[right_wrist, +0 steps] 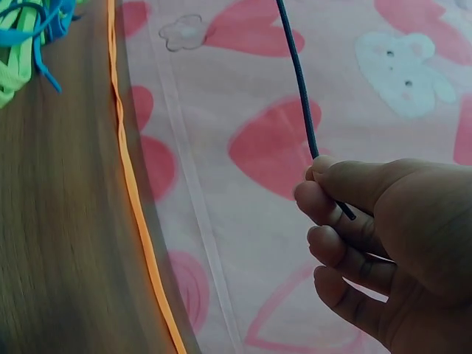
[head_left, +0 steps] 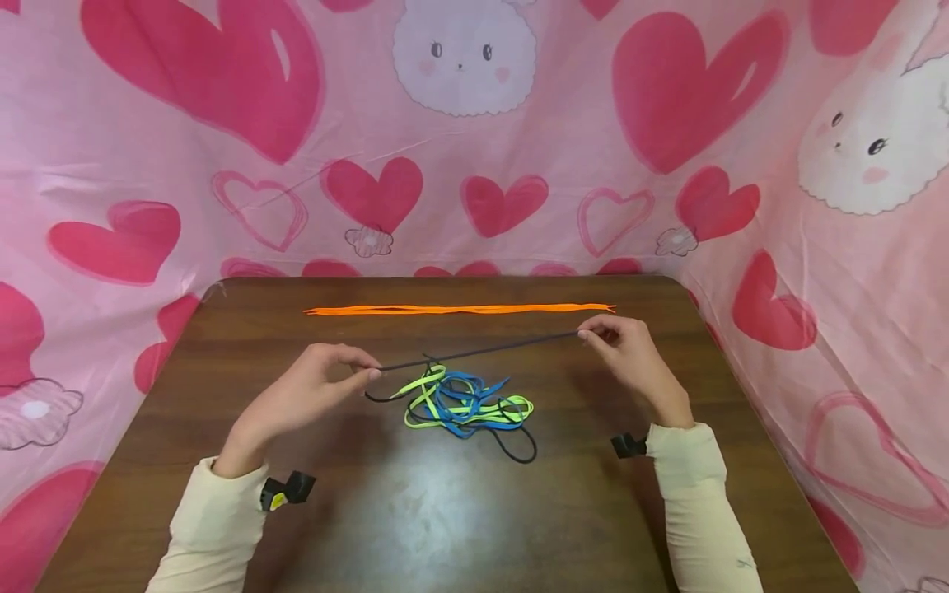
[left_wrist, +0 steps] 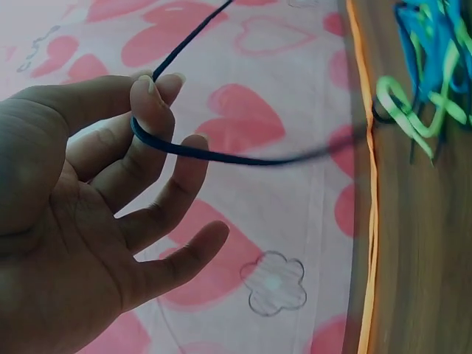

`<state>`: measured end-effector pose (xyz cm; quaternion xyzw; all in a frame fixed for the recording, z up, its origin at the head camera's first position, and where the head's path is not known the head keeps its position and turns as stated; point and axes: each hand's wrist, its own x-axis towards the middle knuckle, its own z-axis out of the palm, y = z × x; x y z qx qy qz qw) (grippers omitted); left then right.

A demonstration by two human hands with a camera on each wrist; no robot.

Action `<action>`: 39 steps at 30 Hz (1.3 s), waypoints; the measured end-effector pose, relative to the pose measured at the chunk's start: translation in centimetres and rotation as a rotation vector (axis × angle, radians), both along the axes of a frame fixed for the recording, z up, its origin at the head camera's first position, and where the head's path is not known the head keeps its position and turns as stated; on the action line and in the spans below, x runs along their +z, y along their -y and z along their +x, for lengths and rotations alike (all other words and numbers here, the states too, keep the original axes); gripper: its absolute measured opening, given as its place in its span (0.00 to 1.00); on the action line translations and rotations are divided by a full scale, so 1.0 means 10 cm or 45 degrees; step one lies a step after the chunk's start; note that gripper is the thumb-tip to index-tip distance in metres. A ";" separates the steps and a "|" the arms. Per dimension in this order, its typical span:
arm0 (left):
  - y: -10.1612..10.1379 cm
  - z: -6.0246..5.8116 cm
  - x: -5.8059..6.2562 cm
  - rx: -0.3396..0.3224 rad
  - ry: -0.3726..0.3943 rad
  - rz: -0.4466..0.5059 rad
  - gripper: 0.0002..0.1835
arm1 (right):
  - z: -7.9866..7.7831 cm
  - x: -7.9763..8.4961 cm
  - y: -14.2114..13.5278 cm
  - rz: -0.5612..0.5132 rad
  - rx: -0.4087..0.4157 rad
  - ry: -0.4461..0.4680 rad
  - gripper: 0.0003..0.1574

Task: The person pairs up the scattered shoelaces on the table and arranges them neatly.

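Note:
A black shoelace stretches nearly straight between both hands, above the table. My left hand pinches it between thumb and fingers; past that grip the lace droops back to the pile, as the left wrist view shows. At the other side my right hand pinches it close to its end, and a short tip sticks out past the thumb. Below the stretched part lies a loose tangle of a blue shoelace, a yellow-green shoelace and more of the black lace.
An orange shoelace lies straight along the far edge of the brown wooden table. Pink cloth with hearts hangs behind and at both sides of the table. Each wrist wears a small black camera mount.

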<state>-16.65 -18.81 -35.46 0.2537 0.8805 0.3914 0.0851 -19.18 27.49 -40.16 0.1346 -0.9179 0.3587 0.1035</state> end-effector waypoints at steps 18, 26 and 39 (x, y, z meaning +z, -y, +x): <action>0.47 0.03 -0.13 0.021 -0.027 -0.018 0.05 | 0.03 -0.11 -0.38 0.051 -0.097 -0.057 0.03; 0.66 0.01 -0.06 0.047 0.063 0.160 0.10 | 0.07 -0.11 -0.48 0.057 -0.113 -0.067 0.03; 0.90 0.07 0.15 0.220 -0.142 0.222 0.12 | 0.09 -0.05 -0.68 0.035 -0.175 -0.141 0.06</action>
